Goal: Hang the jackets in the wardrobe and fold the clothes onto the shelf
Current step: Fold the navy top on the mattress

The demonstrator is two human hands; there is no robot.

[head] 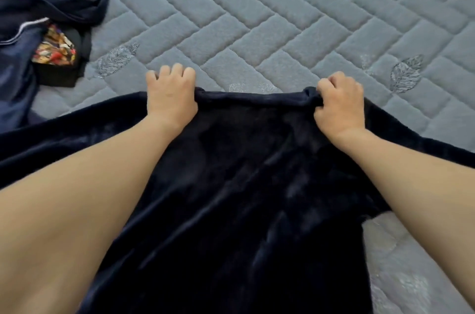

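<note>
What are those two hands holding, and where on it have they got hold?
Both hands hold one dark navy velvety garment by its far edge: the left hand and the right hand each grip a bunched part of that edge.

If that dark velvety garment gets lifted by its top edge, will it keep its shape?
Probably not: the dark garment already sags and ripples between the left hand and right hand, so it looks floppy. Its sheen suggests it may be slippery.

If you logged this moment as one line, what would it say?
step: folding | left hand: grips dark velvet garment edge | right hand: grips same edge | surface: grey quilted bed
</note>
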